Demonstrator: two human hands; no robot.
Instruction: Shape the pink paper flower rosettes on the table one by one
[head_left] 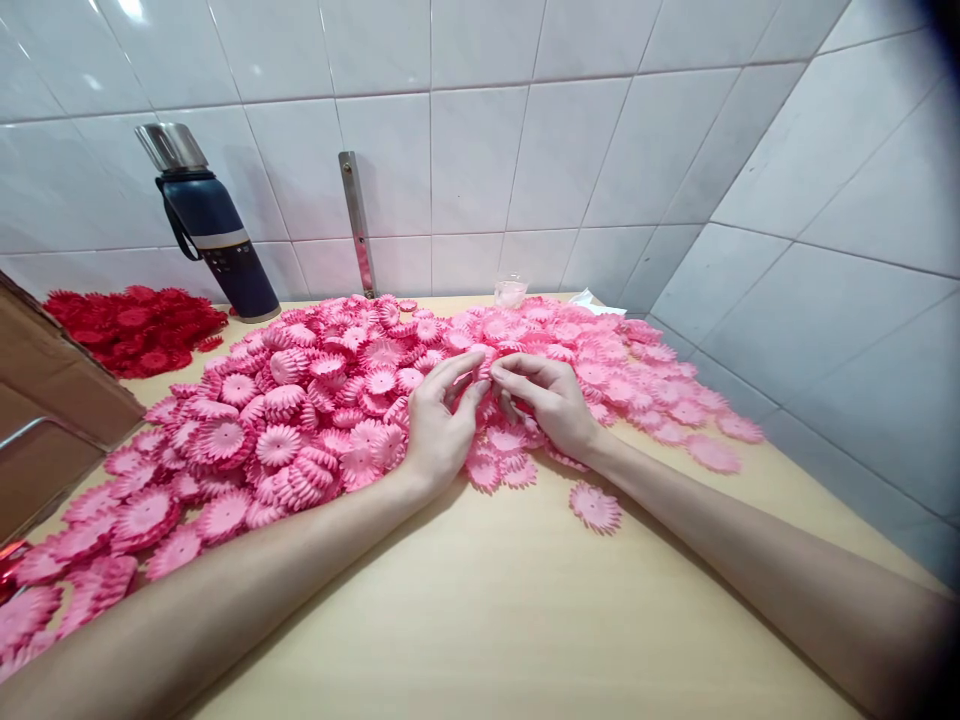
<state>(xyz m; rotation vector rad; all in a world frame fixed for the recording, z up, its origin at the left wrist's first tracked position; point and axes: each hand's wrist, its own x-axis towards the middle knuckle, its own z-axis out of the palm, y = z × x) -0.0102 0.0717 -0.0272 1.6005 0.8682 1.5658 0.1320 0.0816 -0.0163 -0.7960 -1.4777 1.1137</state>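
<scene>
Between my fingertips is a small pink scalloped flower piece [486,362], partly covered by the fingers. My left hand [445,415] grips it from the left with thumb and forefinger. From the right, my right hand [551,395] pinches it, its lower fingers curled under. Both hands are just above a wide heap of pink flower pieces [277,445], darker on the left. Paler, flatter pink flower pieces [600,365] spread out behind and right of my right hand. One loose pink flower piece [595,507] lies flat on the table below my right wrist.
A dark blue thermos [217,235] with a steel cap stands at the back left, by a pile of red flower pieces [139,325]. A cardboard box [52,410] borders the left side. A small clear cup [511,291] sits near the tiled wall [480,160], behind the wooden table [480,610].
</scene>
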